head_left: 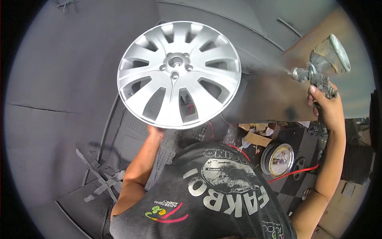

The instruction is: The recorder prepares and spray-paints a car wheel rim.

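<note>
Your left hand (pixel 156 131) holds the silver wheel (pixel 170 109) up at its lower edge, the wheel's face toward you; the fingers are hidden behind it, so you cannot tell how they are set. Your right hand (pixel 330 105) is wrapped around the handle of the spray gun (pixel 313 73), its cup (pixel 329 55) tilted above, and pale mist (pixel 268 65) spreads from the nozzle toward the wheel's right edge. The writing that shows is on your dark shirt (pixel 191 211): large, worn, whitish letters curving round a printed oval, with smaller lettering beside pink, yellow and green strokes. A metal stand (pixel 104 184) stands to your left. To your right, a round rim (pixel 281 160) sits near a red hose (pixel 296 172) and scraps of cardboard (pixel 258 139).
</note>
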